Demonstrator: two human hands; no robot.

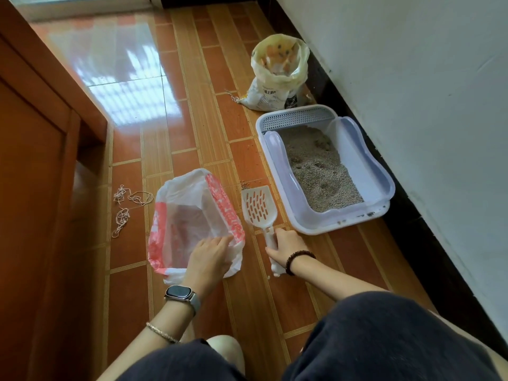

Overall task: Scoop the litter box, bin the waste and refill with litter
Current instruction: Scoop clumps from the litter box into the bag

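Gripping scoop (259,207), right hand (286,247) lies by litter box (316,227); left hand (209,257) holds bag (178,213).

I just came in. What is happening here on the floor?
A person crouches on the tiled floor. The left hand holds the rim of an open plastic bag. The right hand grips the handle of an empty litter scoop, between the bag and the litter box. The box holds litter with some clumps. An open litter sack stands beyond it, by the wall.
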